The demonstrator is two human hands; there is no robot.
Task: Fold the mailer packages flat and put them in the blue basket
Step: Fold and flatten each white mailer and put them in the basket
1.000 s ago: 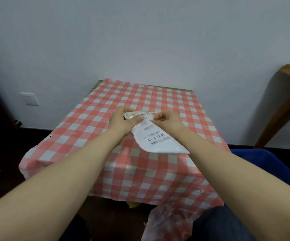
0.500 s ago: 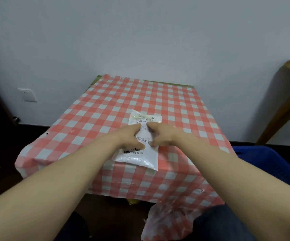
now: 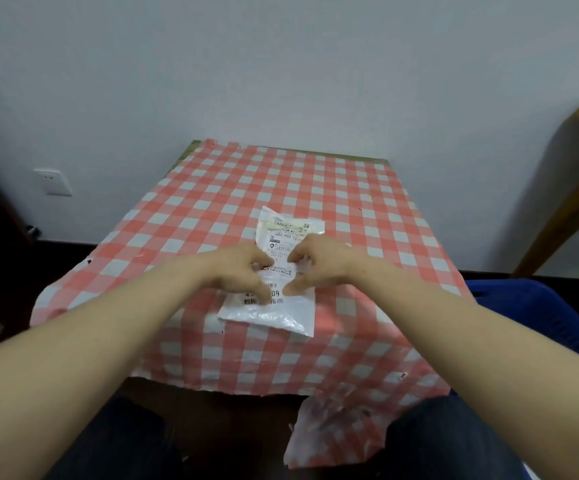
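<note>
A white plastic mailer package (image 3: pixel 283 313) with a printed label lies flat on the red-and-white checked tablecloth (image 3: pixel 212 209), near the table's front edge. My left hand (image 3: pixel 243 271) rests on its left half, fingers curled and thumb pressing the label. My right hand (image 3: pixel 316 268) presses on its right half, thumb and fingertips pinching at the middle. The two hands nearly touch over the label. The blue basket (image 3: pixel 530 306) stands on the floor to the right of the table, partly hidden by my right forearm.
A wooden chair back (image 3: pixel 572 181) leans in at the far right. A white wall socket (image 3: pixel 51 181) sits low on the wall at left. The tablecloth's front hangs down over my knees. A dark floor surrounds the table.
One second ago both hands held the mailer up in the air. It now lies flat on the cloth, and my hands have settled on its middle and barely moved in the last half second.
</note>
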